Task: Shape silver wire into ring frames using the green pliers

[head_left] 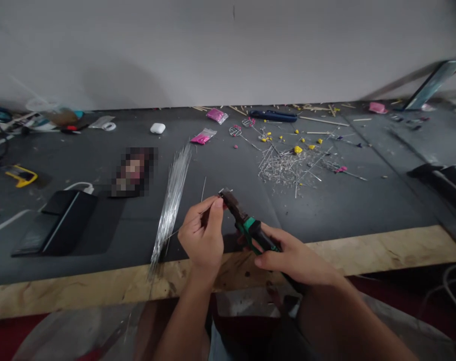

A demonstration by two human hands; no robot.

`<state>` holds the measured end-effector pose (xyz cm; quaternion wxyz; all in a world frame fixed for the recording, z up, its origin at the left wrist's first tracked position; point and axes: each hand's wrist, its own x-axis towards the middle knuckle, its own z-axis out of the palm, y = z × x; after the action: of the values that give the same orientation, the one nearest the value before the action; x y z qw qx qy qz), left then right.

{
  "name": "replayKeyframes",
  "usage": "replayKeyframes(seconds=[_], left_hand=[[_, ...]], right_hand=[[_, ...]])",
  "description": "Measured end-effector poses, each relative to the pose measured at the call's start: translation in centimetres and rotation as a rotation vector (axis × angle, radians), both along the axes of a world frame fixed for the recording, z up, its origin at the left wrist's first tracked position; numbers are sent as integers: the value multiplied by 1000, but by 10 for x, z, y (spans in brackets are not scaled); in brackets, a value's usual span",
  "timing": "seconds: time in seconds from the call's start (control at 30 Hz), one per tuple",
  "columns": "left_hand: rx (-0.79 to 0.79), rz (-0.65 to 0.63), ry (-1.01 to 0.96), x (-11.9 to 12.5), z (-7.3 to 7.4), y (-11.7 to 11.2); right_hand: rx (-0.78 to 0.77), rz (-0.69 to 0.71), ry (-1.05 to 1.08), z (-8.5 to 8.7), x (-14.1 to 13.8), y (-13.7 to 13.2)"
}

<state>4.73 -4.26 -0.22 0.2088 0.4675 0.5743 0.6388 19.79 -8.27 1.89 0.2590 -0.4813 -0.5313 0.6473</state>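
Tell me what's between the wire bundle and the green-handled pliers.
In the head view, the left hand is between the wire bundle and the pliers, its fingers at the pliers' tip; a thin wire also shows just beyond the hand.

"Were the green-handled metal pliers all one colour?"
"No: green and black, then dark brown-grey towards the tip."
"And the long bundle of thin silver wires?"
"Shiny silver-white, over the flat dark-grey tabletop."
"Was anything patterned?"
"Brown blotches mottled the pale tan wooden edge strip."
"What looked brightest?"
"Small, bright yellow rounded lumps and a hot-pink plastic packet."
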Motion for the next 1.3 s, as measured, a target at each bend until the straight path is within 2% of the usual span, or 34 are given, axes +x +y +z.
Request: replayKeyframes(seconds=[0.17,0.33,0.47,0.6,0.73,0.93,1.3], left_hand=[[14,-12,-3,0,4,3],[-17,-60,-23,-2,5,5],[-47,-116,-137,-2,6,4],[-73,-146,-168,-3,8,3],[-101,-165,-196,-4,10,6],[-106,-194,-359,-6,10,10],[-91,-190,-317,-10,13,3]], right_hand=[[98,2,-19,5,-4,3],[152,-67,-117,1,-10,3],[141,-83,-146,-1,-13,0],[155,-81,-143,-1,-12,1],[142,-63,-52,-2,-10,4],[60,-81,71,-4,-13,0],[137,-118,10,-2,-27,-3]])
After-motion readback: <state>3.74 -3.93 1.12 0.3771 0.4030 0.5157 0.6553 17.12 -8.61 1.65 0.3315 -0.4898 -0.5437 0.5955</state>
